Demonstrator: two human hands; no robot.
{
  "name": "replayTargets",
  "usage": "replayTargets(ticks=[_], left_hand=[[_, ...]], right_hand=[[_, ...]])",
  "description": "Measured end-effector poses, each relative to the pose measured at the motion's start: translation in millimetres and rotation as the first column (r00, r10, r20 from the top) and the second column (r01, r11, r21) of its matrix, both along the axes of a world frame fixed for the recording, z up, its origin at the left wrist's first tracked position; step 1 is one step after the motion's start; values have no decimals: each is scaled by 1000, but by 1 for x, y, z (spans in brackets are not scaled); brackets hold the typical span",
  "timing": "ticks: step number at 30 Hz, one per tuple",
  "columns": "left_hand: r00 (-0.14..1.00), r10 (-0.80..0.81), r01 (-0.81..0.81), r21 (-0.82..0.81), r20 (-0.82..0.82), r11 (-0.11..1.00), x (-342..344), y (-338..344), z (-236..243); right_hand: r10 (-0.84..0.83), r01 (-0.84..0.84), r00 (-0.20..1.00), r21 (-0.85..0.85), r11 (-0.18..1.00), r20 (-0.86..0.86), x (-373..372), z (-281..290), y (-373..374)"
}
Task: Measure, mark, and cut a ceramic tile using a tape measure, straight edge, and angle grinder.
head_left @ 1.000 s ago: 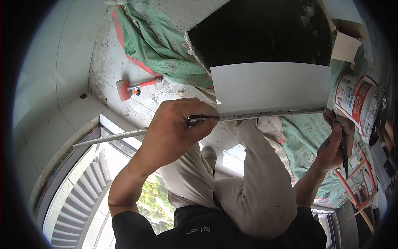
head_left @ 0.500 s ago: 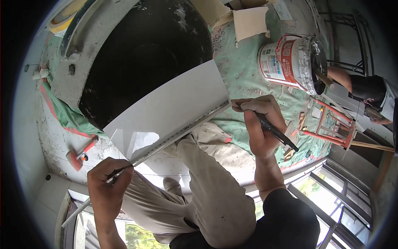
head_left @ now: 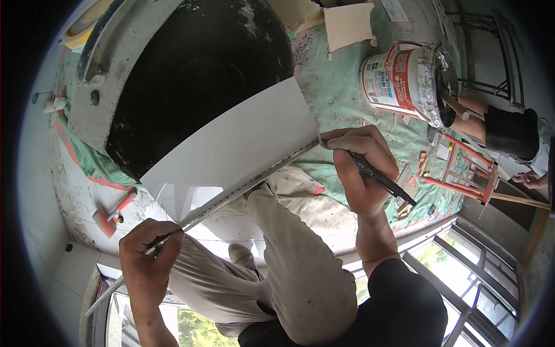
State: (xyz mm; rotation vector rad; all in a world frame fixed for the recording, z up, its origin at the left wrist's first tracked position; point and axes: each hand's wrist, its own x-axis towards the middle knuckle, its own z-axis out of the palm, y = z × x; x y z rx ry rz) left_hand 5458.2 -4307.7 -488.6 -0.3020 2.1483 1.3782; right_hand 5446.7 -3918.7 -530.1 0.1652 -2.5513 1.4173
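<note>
A glossy white tile or panel (head_left: 248,130) slopes down toward me, its upper edge against a large dark slab (head_left: 202,75). Along its near edge lies a thin marked measuring tape (head_left: 248,185). My left hand (head_left: 147,248) is closed, pinching the tape at the panel's lower left corner. At the other corner my right hand (head_left: 364,170) has its thumb and fingertips at the tape's far end. A black marker pen (head_left: 386,186) is also held in that hand, slanting back toward my wrist. The pen's tip is hidden by my fingers.
A white and red bucket (head_left: 399,84) stands at the far right, where another person's arm (head_left: 474,118) reaches a stick in it. Below stands a red metal frame (head_left: 462,170). A red-handled tool (head_left: 114,214) lies left; green sheeting (head_left: 341,98) covers the floor.
My hands, tape and panel keep nearly the same places, with a slight shift of the view. At right, the other person has moved a little, and their second hand shows more clearly.
</note>
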Motion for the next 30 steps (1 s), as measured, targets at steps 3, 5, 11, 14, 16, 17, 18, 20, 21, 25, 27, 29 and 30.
replayTargets(ticks=[3,5,11,14,16,17,18,20,21,25,27,29,30], left_hand=[[1000,-8,8,-5,-2,1000,-1,-1,-1],[1000,0,0,-5,4,1000,0,0,-1],[1000,-5,6,-23,23,1000,-2,1,2],[1000,-4,5,-25,22,1000,-1,1,0],[1000,-1,1,-26,19,1000,0,0,-2],[1000,3,-3,-21,21,1000,0,0,-2],[1000,7,-7,-17,24,1000,1,-1,-2],[1000,2,-2,-16,24,1000,-1,0,-1],[1000,-1,1,-15,22,1000,-2,1,0],[1000,-2,2,-2,25,1000,-1,-2,-2],[1000,-8,8,-9,22,1000,-2,-2,-2],[1000,-14,14,12,11,1000,-4,-4,-4],[1000,-19,19,29,1,999,-5,-6,-5]], right_hand=[[6,-6,1000,3,1000,-5,0,0,0],[5,-5,1000,0,1000,-2,0,2,0],[13,-13,1000,25,1000,-5,-2,3,0],[12,-12,1000,32,999,22,-2,6,0],[0,0,1000,40,999,3,-3,4,-1],[-1,1,1000,40,999,5,-3,5,-2],[-10,10,1000,26,1000,17,-4,5,-2],[-19,18,999,13,1000,30,-3,6,-1],[-6,5,999,17,1000,34,-3,6,0],[-15,15,999,14,1000,32,-3,6,-3],[-18,19,998,-33,999,55,0,6,0],[-23,29,997,-81,996,75,2,6,0],[-110,116,992,-102,988,62,3,7,-2]])
